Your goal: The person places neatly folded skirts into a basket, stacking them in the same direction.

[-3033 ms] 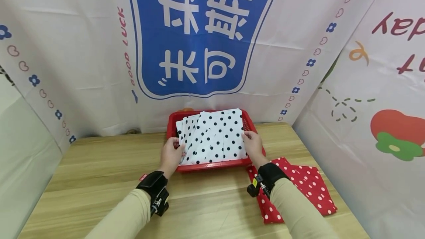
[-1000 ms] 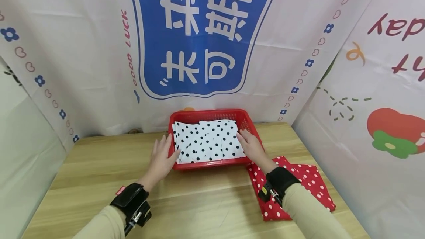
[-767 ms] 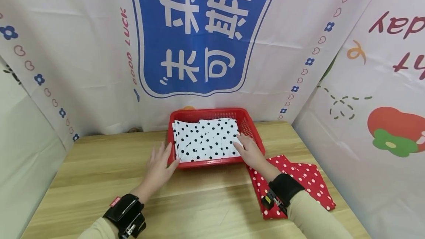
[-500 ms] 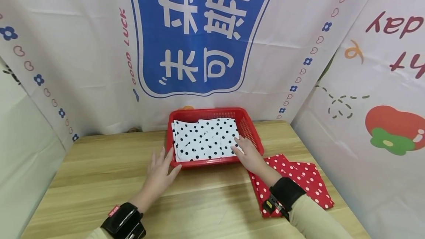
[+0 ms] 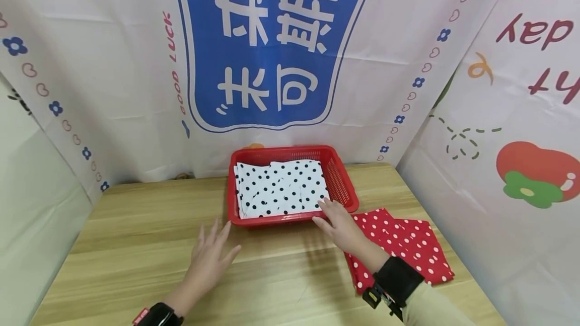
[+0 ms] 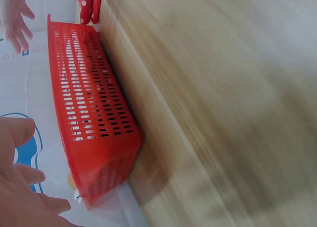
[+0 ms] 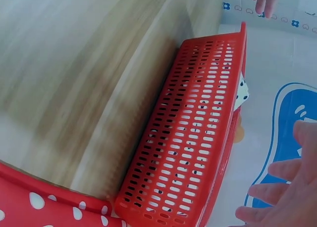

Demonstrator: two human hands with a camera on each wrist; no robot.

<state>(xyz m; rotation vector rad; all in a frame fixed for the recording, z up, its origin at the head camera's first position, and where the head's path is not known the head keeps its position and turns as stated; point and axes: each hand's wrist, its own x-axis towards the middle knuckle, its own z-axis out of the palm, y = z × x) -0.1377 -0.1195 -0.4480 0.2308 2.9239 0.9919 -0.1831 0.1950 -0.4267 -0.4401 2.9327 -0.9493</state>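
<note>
Folded white cloth with black dots (image 5: 281, 187) lies inside a red perforated plastic basket (image 5: 335, 185) at the back of the table. My left hand (image 5: 206, 263) hovers in front of the basket's left corner, fingers spread and holding nothing. Over the basket's front right corner is my right hand (image 5: 341, 226), its fingers extended; in the right wrist view that hand (image 7: 285, 187) appears apart from the basket. A folded red cloth with white dots (image 5: 408, 245) rests on the table to the right, partly covered by my right forearm.
The wooden table (image 5: 149, 230) reaches back to a white printed curtain (image 5: 113, 89) close behind the basket. Another printed sheet (image 5: 462, 180) hangs along the right side. A pale panel (image 5: 36, 180) borders the left.
Three seconds ago both hands gripped the white dotted cloth at its sides. It now lies flat, lower in the basket. Both hands have let go and drawn back towards me, the left one farther.
</note>
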